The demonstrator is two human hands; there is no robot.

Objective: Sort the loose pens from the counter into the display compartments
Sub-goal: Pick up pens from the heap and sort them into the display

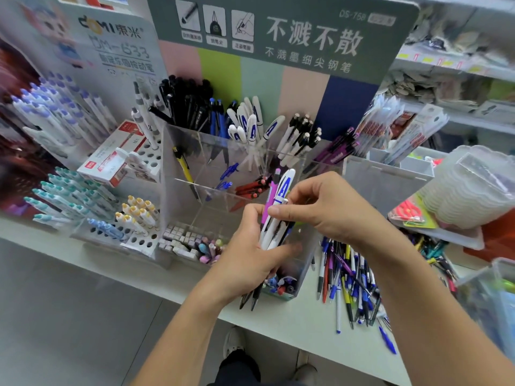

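Gripping a pen bundle (274, 218) upright: left hand (250, 254), fingers curled; right hand (320, 207), at 2 o'clock, pinching its top.

Single head-worn wide-angle view, looking forward and steeply down over the table (278, 324). Close range: the clear pen display (223, 174) sits centre frame, floor and shoes below it, shelving beyond it upper right.

Bright, even indoor light with soft shadows; wide-angle bending and blur smear the edges, centre fairly sharp.
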